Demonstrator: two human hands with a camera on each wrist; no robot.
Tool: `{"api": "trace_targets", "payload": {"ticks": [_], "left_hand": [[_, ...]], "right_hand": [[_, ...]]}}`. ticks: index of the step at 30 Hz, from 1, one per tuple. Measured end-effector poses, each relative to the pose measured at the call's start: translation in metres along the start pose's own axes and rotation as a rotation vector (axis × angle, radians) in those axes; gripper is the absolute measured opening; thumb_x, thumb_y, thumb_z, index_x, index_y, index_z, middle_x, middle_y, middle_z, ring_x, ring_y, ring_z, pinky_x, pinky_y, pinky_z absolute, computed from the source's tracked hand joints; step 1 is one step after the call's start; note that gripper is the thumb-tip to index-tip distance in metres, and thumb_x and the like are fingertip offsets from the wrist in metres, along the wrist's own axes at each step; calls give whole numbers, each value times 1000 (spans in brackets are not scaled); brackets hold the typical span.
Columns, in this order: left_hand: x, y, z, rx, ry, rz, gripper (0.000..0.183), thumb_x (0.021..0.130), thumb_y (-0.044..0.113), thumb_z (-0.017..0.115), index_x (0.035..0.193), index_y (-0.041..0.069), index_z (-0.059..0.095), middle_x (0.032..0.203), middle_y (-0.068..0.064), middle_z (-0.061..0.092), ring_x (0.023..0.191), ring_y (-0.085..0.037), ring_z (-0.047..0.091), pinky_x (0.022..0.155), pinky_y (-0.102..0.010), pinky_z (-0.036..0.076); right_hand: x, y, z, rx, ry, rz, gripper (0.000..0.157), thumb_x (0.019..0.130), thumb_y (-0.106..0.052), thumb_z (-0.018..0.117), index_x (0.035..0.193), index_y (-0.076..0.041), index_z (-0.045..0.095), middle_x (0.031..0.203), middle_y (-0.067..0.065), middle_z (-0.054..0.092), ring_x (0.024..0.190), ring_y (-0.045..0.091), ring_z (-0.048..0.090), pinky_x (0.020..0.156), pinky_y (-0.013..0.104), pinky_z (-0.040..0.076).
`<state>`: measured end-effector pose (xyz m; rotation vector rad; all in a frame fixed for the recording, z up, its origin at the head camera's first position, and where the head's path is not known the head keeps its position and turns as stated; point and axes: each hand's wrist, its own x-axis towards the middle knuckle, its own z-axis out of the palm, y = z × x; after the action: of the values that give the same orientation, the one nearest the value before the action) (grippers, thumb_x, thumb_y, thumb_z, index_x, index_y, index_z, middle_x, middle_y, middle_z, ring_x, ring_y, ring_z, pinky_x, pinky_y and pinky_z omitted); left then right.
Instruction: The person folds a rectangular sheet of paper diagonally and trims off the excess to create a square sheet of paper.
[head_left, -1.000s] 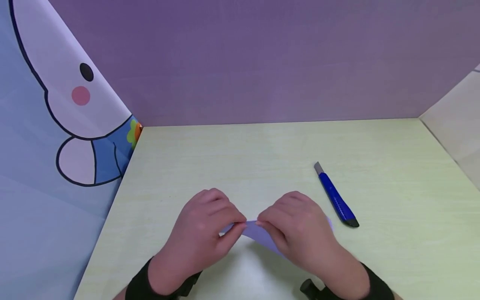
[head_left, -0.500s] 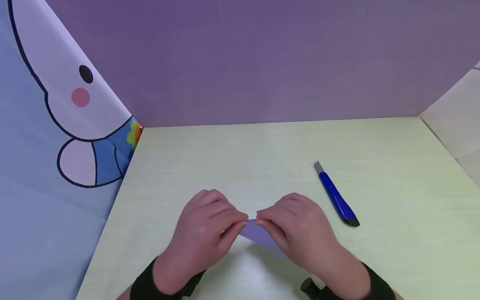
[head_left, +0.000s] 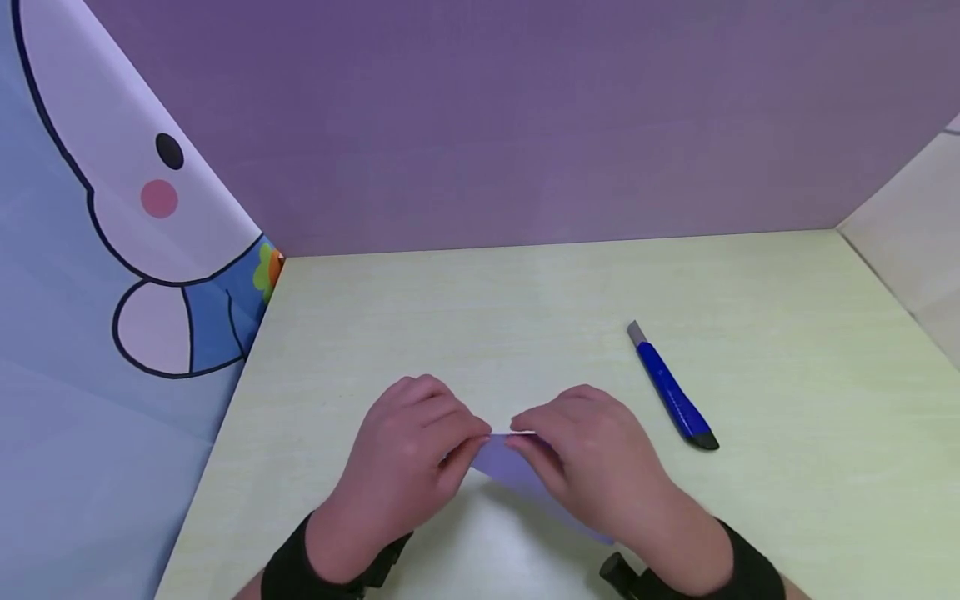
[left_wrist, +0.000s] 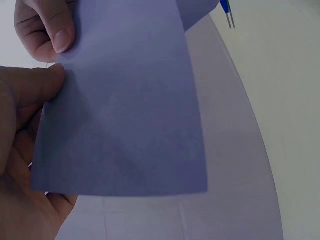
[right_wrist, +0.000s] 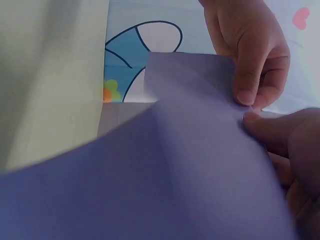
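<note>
A sheet of purple paper [head_left: 504,457] is held up between the two hands, low in the middle of the head view. My left hand [head_left: 408,454] pinches its upper edge between thumb and fingers. Close beside it, my right hand [head_left: 600,450] pinches the same edge. A pale line shows along that edge. In the left wrist view, the paper [left_wrist: 125,115] hangs broad and fairly flat from the fingertips. The right wrist view shows the paper [right_wrist: 210,150] bending, with one part sweeping toward the camera. The right hand covers some of the paper in the head view.
A blue tool [head_left: 670,392] with a grey tip and black end lies on the pale table [head_left: 450,317], right of the hands. Behind stands a purple wall [head_left: 525,125]. A blue panel with a cartoon figure [head_left: 150,225] borders the left side; a whitish panel [head_left: 915,242] borders the right.
Both hands keep their pinch on the paper. The fingertips drew a little closer together and shifted slightly, and the paper's lower part now shows farther down beside the right wrist.
</note>
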<state>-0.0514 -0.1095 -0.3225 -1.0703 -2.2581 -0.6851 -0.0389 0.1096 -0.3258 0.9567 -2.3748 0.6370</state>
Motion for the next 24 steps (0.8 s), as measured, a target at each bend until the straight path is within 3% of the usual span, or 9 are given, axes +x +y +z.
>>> {"api": "trace_targets", "payload": {"ticks": [6,15,20,24], "left_hand": [[0,1,-3,1,2,-39,4,81,13,77,79,16,75,75,7,69,77,-13,55,68,-30,45],[0,3,-1,59,0,27,7,78,15,81,79,19,75,74,10,68,76,-13,57,65,-30,46],[-1,2,0,66,-33,-30,7,77,17,82,79,19,76,74,11,69,76,-12,57,66,-29,46],[-2,5,0,124,-73,-95,7,78,20,82,81,21,76,76,11,70,77,-12,57,68,-30,44]], "right_hand": [[1,0,-1,2,-2,15,8,81,-20,78,85,-16,71,74,-9,68,66,6,62,71,32,53],[0,1,1,-4,-42,-2,10,80,-21,79,83,-16,71,73,-9,67,66,7,61,70,31,53],[-1,2,1,-42,-84,0,10,80,-21,79,82,-16,71,72,-8,67,67,8,62,71,32,53],[-1,2,3,-71,-48,-44,11,79,-21,80,81,-16,70,71,-8,67,65,8,62,71,32,53]]}}
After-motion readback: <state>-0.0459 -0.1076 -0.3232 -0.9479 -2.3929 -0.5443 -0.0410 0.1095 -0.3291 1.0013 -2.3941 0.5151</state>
